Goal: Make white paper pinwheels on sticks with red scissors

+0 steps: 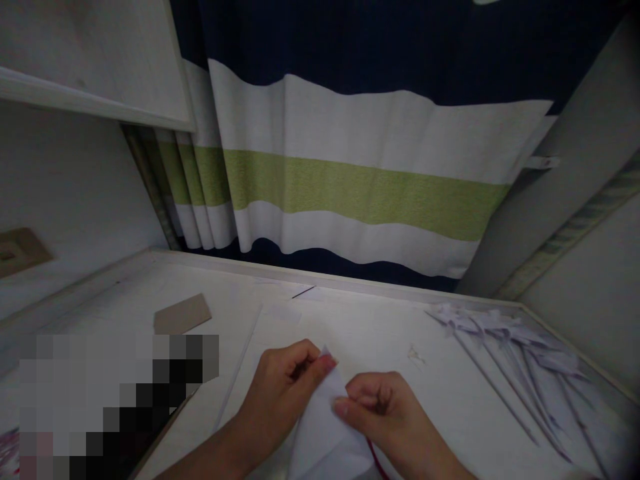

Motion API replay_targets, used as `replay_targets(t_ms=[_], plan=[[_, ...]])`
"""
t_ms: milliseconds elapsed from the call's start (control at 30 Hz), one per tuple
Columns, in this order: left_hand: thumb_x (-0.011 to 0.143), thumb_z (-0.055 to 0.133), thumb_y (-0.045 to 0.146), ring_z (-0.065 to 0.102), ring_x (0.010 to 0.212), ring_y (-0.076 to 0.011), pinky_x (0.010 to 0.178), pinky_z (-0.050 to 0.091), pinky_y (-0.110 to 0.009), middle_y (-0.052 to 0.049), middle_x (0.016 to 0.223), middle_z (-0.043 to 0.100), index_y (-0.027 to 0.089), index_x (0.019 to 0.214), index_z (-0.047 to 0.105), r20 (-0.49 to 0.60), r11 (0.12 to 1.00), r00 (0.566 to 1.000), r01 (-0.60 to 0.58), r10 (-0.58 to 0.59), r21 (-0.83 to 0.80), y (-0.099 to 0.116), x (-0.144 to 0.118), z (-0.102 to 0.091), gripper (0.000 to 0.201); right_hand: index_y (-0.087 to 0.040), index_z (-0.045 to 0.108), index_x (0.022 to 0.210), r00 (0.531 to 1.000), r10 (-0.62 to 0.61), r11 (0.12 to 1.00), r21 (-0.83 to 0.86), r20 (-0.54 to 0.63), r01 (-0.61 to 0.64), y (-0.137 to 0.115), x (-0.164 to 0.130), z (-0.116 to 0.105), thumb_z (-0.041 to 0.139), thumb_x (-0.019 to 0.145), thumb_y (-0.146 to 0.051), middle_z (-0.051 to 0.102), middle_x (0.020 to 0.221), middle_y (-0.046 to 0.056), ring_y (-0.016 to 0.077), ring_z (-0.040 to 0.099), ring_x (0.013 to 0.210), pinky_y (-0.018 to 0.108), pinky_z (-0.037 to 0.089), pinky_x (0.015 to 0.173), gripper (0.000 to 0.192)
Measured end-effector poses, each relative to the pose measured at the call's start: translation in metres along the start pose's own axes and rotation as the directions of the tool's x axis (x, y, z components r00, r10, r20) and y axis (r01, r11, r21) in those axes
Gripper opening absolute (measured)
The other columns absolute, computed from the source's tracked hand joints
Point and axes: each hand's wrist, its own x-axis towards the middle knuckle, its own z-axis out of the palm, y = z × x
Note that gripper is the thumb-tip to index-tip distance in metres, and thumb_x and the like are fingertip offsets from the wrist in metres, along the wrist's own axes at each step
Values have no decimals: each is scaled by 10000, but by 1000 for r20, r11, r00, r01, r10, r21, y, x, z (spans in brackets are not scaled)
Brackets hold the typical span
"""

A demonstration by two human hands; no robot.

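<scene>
Left hand (280,390) and right hand (383,410) pinching white paper (323,427), possibly folded

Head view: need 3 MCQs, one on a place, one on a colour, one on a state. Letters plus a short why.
1. Where do the folded paper pieces with long stems lie?
A. right side of the table
B. on the shelf
C. under the cardboard

2. What colour is the middle stripe of the curtain?
A. red
B. green
C. orange

3. How is the white paper held?
A. lying untouched
B. by one hand only
C. pinched by both hands

Answers:
1 A, they fan out on the table at right.
2 B, a green band between white ones.
3 C, the left hand and the right hand both grip it.
</scene>
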Motion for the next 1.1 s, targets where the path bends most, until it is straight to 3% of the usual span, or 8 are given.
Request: replay_targets(t_ms=[200, 367, 633, 1100], plan=[[856, 341, 375, 347, 475, -76, 447, 235, -198, 59, 507, 354, 164, 555, 380, 130, 990, 990, 29, -47, 138, -3, 2, 2, 369, -117, 575, 560, 999, -23, 982, 188, 24, 18, 8, 6, -5, 692, 601, -374, 530, 464, -26, 56, 398, 408, 189, 257, 411, 286], [852, 363, 352, 354, 469, -73, 464, 240, -200, 61, 495, 351, 161, 538, 373, 94, 974, 995, -4, -18, 226, -3, 2, 2, 368, -110, 604, 548, 998, -47, 966, 258, 32, 37, 11, 9, -5, 713, 595, -361, 567, 456, -19, 48, 423, 390, 170, 277, 398, 277], [842, 356, 400, 317, 458, -71, 431, 222, -193, 62, 486, 329, 158, 526, 391, 179, 986, 981, 43, -72, 162, -1, 3, -1, 400, -117, 629, 540, 991, -103, 968, 220, -85, 119, 1, 13, -12, 708, 601, -369, 555, 410, -33, 37, 401, 353, 152, 262, 360, 270], [818, 396, 377, 405, 474, -76, 444, 289, -171, 40, 504, 414, 143, 558, 441, 326, 980, 933, 185, -152, -74, 5, -2, -1, 353, -143, 679, 641, 979, -146, 980, 116, -142, 163, -7, 8, -30, 680, 648, -340, 633, 480, -1, 86, 501, 405, 169, 351, 379, 196]])
